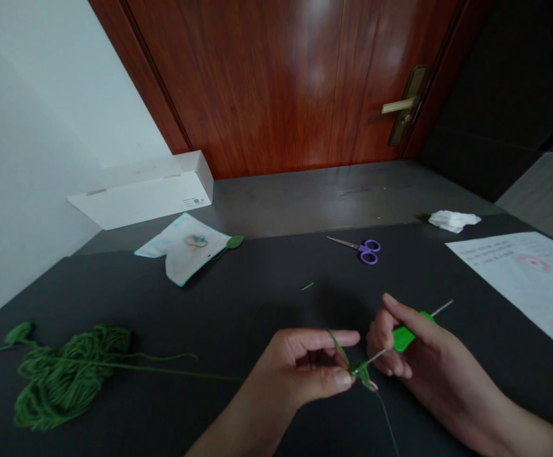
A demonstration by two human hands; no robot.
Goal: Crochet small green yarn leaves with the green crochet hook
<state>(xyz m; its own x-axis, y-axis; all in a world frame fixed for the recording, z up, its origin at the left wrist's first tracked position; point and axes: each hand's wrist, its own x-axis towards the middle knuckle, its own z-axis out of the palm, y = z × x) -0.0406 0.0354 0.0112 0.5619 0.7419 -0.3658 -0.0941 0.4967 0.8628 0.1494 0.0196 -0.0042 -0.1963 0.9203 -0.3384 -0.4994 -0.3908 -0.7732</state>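
Observation:
My left hand pinches a small piece of green crochet work between thumb and fingers, its index finger stretched out with green yarn over it. In my right hand is a crochet hook with a bright green grip, its thin shaft reaching into the crochet piece. A thin strand hangs below the work. From the loose heap of green yarn at the left, a strand runs across to my left hand. The hook's tip is hidden in the stitches.
Purple-handled scissors lie beyond my hands, near a short green yarn scrap. Farther left are a white cloth-like piece, a green leaf shape and a white box. A crumpled tissue and printed paper lie right.

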